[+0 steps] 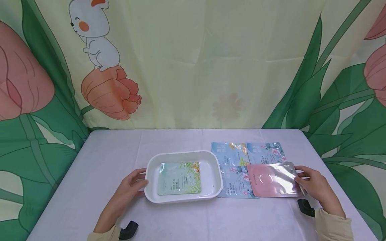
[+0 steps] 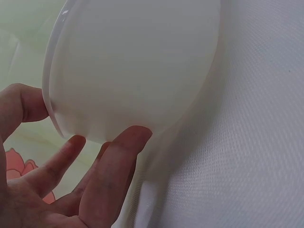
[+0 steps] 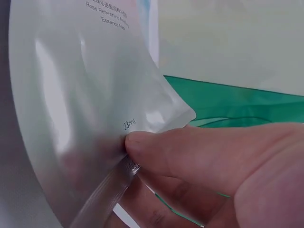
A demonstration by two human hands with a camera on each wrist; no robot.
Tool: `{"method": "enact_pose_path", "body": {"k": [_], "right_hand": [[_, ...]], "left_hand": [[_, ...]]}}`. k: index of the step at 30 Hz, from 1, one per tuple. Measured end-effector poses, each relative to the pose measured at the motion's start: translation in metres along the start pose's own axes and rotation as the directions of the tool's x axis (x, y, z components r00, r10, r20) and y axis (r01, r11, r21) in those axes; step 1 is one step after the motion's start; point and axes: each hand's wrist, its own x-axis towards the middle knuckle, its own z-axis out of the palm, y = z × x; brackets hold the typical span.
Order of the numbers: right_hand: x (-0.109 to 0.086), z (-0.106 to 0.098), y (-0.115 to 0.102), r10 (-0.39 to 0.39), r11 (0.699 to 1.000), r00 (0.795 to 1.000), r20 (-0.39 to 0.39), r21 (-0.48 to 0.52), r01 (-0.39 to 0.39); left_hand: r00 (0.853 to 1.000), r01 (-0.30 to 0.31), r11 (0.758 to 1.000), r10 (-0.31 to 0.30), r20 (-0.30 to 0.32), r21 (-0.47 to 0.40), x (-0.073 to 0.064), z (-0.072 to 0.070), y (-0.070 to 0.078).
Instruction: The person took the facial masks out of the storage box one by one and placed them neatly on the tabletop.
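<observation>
A white plastic tray (image 1: 211,187) stands on the table, a green face mask sachet (image 1: 178,179) lying flat inside. My left hand (image 1: 131,184) grips the tray's left end, several fingertips (image 2: 140,133) against its outer wall and one at the rim. My right hand (image 1: 312,184) pinches the right edge of a pink and silver face mask sachet (image 1: 271,180), thumb on the printed face. In the right wrist view this sachet bends and its silver side reads "Essence Mask" and "23ml". It overlaps the blue sachets beneath it in the head view.
Blue face mask sachets lie right of the tray: one at the back left (image 1: 227,152), one at the back right (image 1: 263,149) and one in front (image 1: 236,184). A white cloth (image 1: 181,221) covers the table. Behind it hangs a printed curtain (image 1: 187,67).
</observation>
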Motion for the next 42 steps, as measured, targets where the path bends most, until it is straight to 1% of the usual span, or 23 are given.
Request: {"method": "enact_pose_path", "body": {"k": [5,13,19,24,28,31,36,42], "right_hand": [[0.002,0.001,0.003,0.013,1.0,1.0,0.008,-0.004,-0.013],[0.004,0.005,0.007,-0.001,1.0,1.0,-0.023,-0.016,0.0],[0.003,0.006,0.004,0.007,1.0,0.999,-0.038,-0.007,-0.007],[0.0,0.005,-0.004,0.002,1.0,0.997,-0.079,-0.007,-0.002],[-0.003,0.006,-0.014,-0.036,0.999,0.993,-0.114,-0.007,0.035],[-0.004,0.006,-0.022,-0.05,0.999,0.991,-0.121,0.005,0.051],[-0.005,0.005,-0.033,-0.048,0.998,0.991,-0.125,0.035,0.052],[-0.006,0.006,-0.047,-0.099,0.994,0.981,-0.165,0.026,0.104]], "left_hand": [[1.0,-0.011,1.0,0.011,0.005,-0.005,-0.001,-0.001,0.001],[1.0,-0.01,1.0,0.01,0.002,-0.008,0.0,-0.001,0.001],[1.0,-0.002,1.0,0.002,-0.001,-0.004,0.0,0.0,0.001],[1.0,-0.002,1.0,0.002,-0.006,0.001,0.0,0.001,0.001],[1.0,-0.005,1.0,0.005,-0.011,0.008,0.0,0.001,0.002],[1.0,-0.005,1.0,0.005,-0.011,0.005,-0.001,0.001,0.001],[1.0,-0.013,1.0,0.013,-0.005,0.005,-0.001,0.0,0.001],[1.0,-0.014,1.0,0.014,0.003,-0.003,-0.001,0.0,0.0]]}}
